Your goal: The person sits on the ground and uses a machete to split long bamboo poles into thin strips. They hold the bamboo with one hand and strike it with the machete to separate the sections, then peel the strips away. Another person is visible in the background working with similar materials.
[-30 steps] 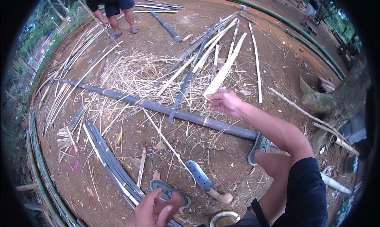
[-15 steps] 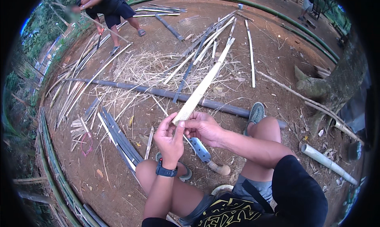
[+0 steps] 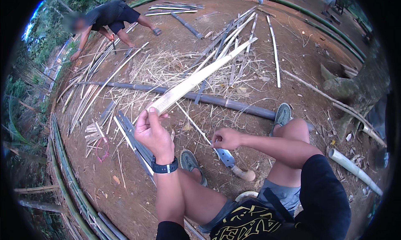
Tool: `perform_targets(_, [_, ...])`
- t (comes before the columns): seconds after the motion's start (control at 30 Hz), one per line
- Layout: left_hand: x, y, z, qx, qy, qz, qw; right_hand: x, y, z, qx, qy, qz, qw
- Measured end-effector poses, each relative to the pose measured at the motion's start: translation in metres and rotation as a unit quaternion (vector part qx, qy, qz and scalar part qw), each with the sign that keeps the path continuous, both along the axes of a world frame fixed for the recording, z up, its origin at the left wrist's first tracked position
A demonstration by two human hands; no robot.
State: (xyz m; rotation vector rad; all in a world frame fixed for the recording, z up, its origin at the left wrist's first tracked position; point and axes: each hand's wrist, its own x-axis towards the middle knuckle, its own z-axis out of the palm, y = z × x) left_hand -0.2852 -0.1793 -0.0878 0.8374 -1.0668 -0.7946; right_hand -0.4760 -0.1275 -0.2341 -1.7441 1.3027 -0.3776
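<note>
My left hand (image 3: 154, 133) pinches the lower end of a long pale bamboo strip (image 3: 200, 76), which slants up to the right above the ground. My right hand (image 3: 226, 138) is off the strip, its fingers curled in; whether they hold anything is hidden. Just below it lies a machete (image 3: 225, 158) with a grey, holed blade and a wooden handle (image 3: 244, 174). A thin light strip (image 3: 192, 122) runs along the ground toward the right hand.
A dark bamboo pole (image 3: 234, 106) crosses in front of my feet, with shavings (image 3: 154, 68) and split strips (image 3: 240, 35) beyond. Dark slats (image 3: 135, 135) lie left of my leg. Another person (image 3: 108, 18) bends over strips at the far left. A tree trunk (image 3: 359, 85) stands right.
My right hand has let go of the bamboo strip and moved right and down toward the machete. My left hand has shifted left with the strip, which tilts lower. The other person has bent further down.
</note>
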Motion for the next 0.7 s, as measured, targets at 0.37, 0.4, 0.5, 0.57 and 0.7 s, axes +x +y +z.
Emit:
perform_targets(0.37, [0.004, -0.053, 0.007, -0.035, 0.291, -0.068, 0.954, 0.015, 0.061, -0.180, 0.208, 0.344, 0.101, 0.910])
perform_targets(0.4, [0.011, -0.054, -0.001, -0.041, 0.307, -0.090, 0.946, 0.011, 0.072, -0.201, 0.239, 0.357, 0.087, 0.899])
perform_targets(0.5, [0.022, -0.055, -0.003, -0.043, 0.323, -0.107, 0.939, 0.014, 0.118, -0.202, 0.312, 0.390, -0.014, 0.866])
perform_targets(0.57, [0.014, -0.056, 0.002, -0.031, 0.335, -0.111, 0.935, 0.016, 0.135, -0.205, 0.329, 0.407, -0.030, 0.851])
perform_targets(0.7, [0.001, -0.054, 0.012, -0.055, 0.290, -0.036, 0.955, 0.022, 0.149, -0.225, 0.372, 0.348, -0.067, 0.858])
